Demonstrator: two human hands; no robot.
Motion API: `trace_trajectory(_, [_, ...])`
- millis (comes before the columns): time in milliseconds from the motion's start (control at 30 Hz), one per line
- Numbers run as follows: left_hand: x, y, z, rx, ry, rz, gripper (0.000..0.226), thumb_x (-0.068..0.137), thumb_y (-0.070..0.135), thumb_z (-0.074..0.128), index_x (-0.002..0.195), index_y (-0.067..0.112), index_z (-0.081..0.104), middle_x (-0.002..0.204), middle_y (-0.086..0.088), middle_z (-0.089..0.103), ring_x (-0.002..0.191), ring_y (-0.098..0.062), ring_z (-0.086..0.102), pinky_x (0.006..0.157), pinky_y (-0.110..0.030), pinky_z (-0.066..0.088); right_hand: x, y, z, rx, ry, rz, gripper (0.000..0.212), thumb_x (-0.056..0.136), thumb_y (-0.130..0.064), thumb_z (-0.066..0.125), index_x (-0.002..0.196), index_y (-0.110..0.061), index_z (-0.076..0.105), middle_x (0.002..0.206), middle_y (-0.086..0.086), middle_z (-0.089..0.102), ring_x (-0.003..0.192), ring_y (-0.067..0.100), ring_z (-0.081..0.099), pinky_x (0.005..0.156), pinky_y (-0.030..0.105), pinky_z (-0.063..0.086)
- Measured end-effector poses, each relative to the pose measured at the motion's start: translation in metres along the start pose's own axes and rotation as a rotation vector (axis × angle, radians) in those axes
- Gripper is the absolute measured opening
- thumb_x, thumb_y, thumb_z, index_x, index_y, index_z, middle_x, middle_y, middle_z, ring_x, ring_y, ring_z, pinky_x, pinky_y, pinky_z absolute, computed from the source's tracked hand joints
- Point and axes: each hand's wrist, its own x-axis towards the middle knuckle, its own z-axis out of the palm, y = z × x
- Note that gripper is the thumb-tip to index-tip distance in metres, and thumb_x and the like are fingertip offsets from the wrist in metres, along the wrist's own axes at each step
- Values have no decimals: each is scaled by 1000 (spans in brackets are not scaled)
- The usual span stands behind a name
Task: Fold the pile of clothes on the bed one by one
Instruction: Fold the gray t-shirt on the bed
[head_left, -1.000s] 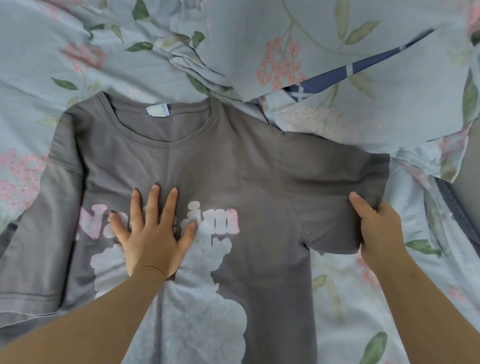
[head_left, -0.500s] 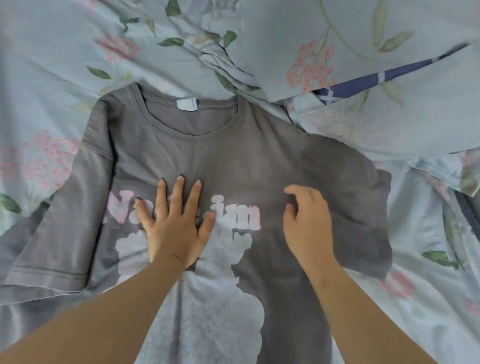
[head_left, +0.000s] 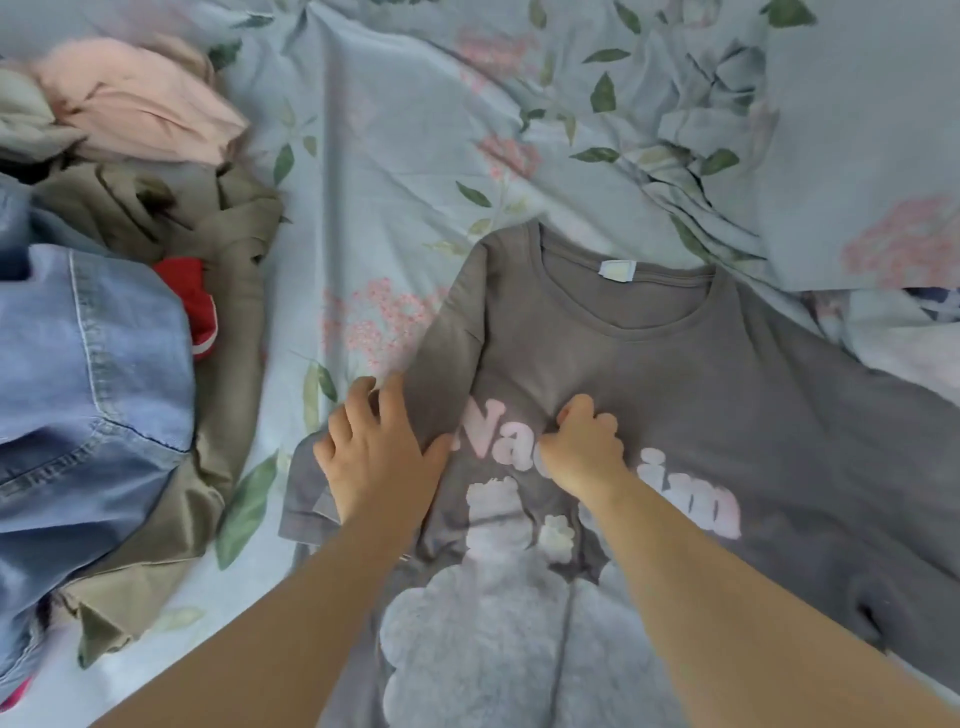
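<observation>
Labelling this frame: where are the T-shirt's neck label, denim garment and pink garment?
neck label (head_left: 617, 270), head view, tag's centre
denim garment (head_left: 104, 364), head view, blue panel
pink garment (head_left: 140, 98), head view, upper fold

A strip of bare sheet (head_left: 358, 171) runs between the pile (head_left: 119, 338) on the left and the shirt (head_left: 753, 405), open right up to the far edge. On the right, the bunched duvet (head_left: 831, 171) crowds the shirt's shoulder, perhaps overlapping it.
</observation>
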Motion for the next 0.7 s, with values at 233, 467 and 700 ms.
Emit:
trace_trajectory(233, [43,-18,-13,-274,-181,-27,40,91,48,51,125,28,49,118,0,55,105,-24,54,93,-38,41,29,-10,4,-146,-100,196,41,92,-14,45,128,-11,26,133,19,29,115,37,40,80,34,32])
trace_trajectory(467, [83,-24,-38,-308,-246,111,8,90,26,58,96,21,58,74,10,51,79,-18,50,65,-25,35,47,-14,3,-145,-106,219,39,92,-14,48,128,-6,35,120,15,40,96,24,40,79,31,35])
trace_trajectory(700, [170,-49,-107,-11,64,-38,30,94,16,45,120,25,57,123,-13,55,111,-35,49,84,-40,39,50,-18,-1,-145,-161,279,38,92,-10,48,125,-1,31,115,16,47,111,29,50,90,36,45])
